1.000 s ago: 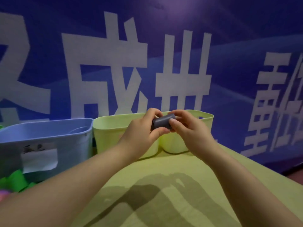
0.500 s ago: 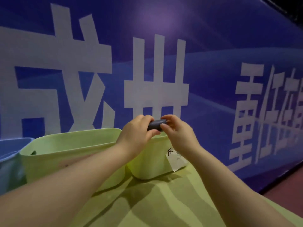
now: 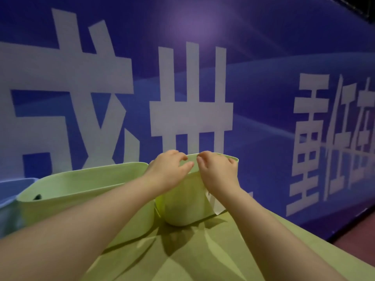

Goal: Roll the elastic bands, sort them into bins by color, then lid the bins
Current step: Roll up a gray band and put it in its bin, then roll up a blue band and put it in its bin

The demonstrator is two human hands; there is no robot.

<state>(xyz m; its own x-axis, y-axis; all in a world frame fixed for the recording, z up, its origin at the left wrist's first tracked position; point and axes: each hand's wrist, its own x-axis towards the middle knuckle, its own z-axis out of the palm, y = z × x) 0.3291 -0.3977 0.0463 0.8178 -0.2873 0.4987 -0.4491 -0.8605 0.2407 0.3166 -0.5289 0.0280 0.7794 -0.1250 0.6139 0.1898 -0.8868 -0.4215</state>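
Note:
Two pale green bins stand side by side on the green table (image 3: pixel 182 260). My left hand (image 3: pixel 168 171) and my right hand (image 3: pixel 219 171) hover close together over the near rim of the right green bin (image 3: pixel 182 205). The fingers of both hands are loosely curled and nothing shows between them. The rolled grey band is out of sight, and the inside of the right bin is hidden from this angle. The wider left green bin (image 3: pixel 81 183) lies under my left forearm.
A blue bin (image 3: pixel 12 187) stands at the far left edge. A white paper label (image 3: pixel 216 206) hangs on the right bin's side. A blue banner wall (image 3: pixel 263 98) rises right behind the bins. The table's right edge drops to a reddish floor (image 3: pixel 357 238).
Both hands pinched a rolled grey band and carried it right over the right green bin. Now the band is gone from my fingers and both hands hold nothing.

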